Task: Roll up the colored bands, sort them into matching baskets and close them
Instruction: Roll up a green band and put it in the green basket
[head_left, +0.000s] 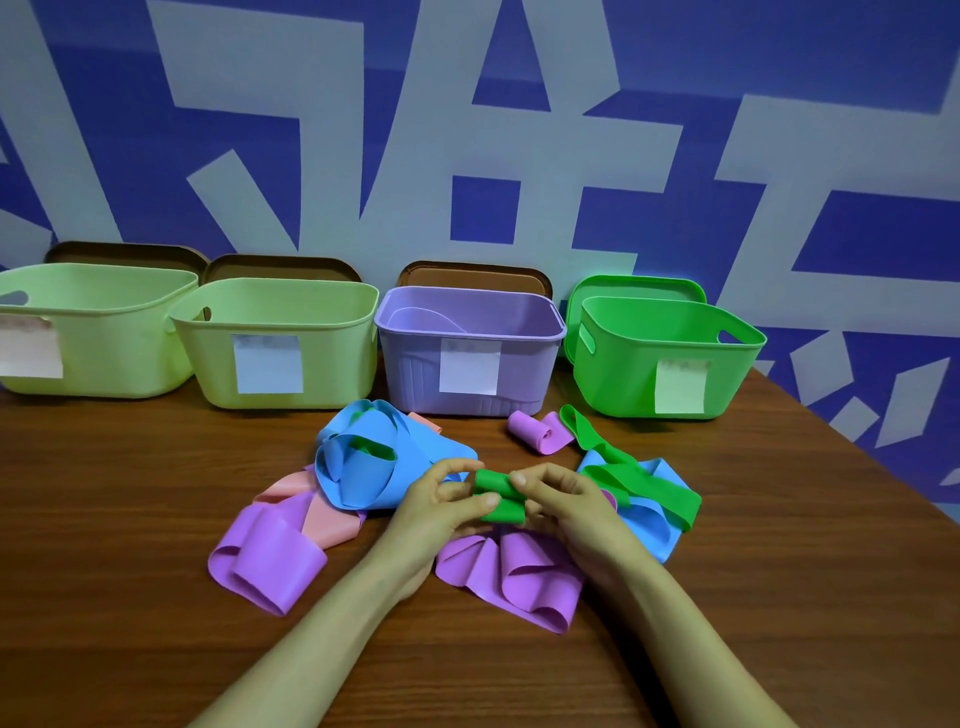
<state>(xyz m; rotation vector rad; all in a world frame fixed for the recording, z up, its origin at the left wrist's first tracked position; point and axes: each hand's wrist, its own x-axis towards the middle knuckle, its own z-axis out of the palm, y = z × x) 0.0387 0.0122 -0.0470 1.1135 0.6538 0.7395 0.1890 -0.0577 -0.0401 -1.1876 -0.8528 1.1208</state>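
Curled fingers of the left hand and right hand pinch a half-rolled bright green stretchy band above the brown wooden bench. Behind it, the purple plastic basket and green plastic basket stand open.

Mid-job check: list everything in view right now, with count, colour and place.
pale green baskets: 2, left of the row by the wall.
lilac basket: 1, centre.
bright green basket: 1, right end.
brown lids: 3, behind the pale and lilac baskets.
green lid: 1, behind the bright green basket.
paper labels: 4, pale, one per basket front.
rolled purple band: 1, before the lilac basket.
loose bands: count unclear, blue, purple, pink, green, heaped mid-table.
green roll: 1, between the hands.
table: 1, brown wood.
wall: 1, blue with white shapes, behind.
left hand, right hand: both pinch the green roll.
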